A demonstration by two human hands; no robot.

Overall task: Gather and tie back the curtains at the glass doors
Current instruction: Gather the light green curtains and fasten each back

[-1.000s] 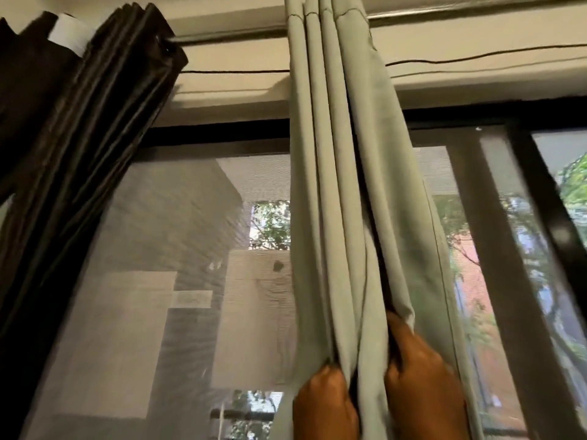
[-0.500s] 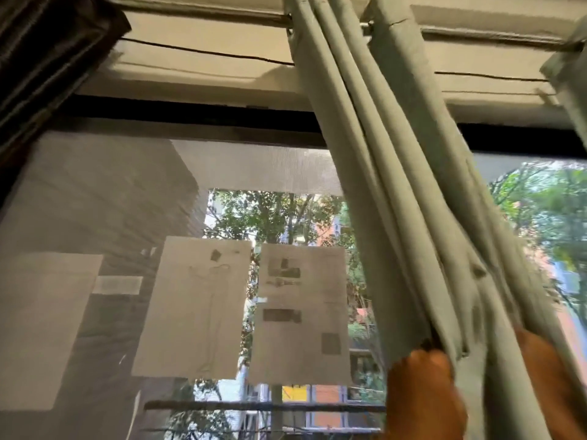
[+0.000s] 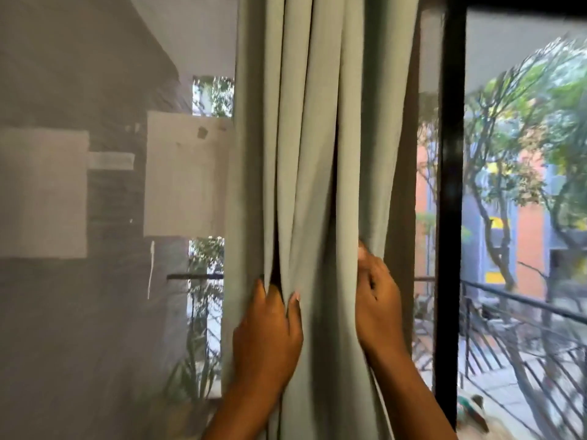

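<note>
Because the cloth has to be drawn into one narrow bundle before any tie can be put round it, the pale green curtain [image 3: 320, 154] is held from both sides at about the same height. Nearest the camera, the left hand [image 3: 270, 325] is set against the left part of the bundle, its fingers [image 3: 293, 308] curled into a dark fold so that the pleats there are pinched and kept from spreading. The right hand [image 3: 376, 300] is closed on the right edge of the cloth, slightly higher, with its fingers bent round the outer pleat, so that this edge can be pulled inward toward the other hand. The two hands are kept apart, with several hanging folds between them. The curtain itself hangs in front of the glass doors, just left of the black door frame [image 3: 451, 185], and its pleats run straight up out of view. No tie-back or cord is seen, so the gathering is judged to be in hand and the tying not yet begun. Behind, to the left, sheets of paper [image 3: 187, 173] are fixed to the mesh screen [image 3: 63, 328]; to the right, a railing [image 3: 524, 304] and trees [image 3: 546, 122] are seen outside.
</note>
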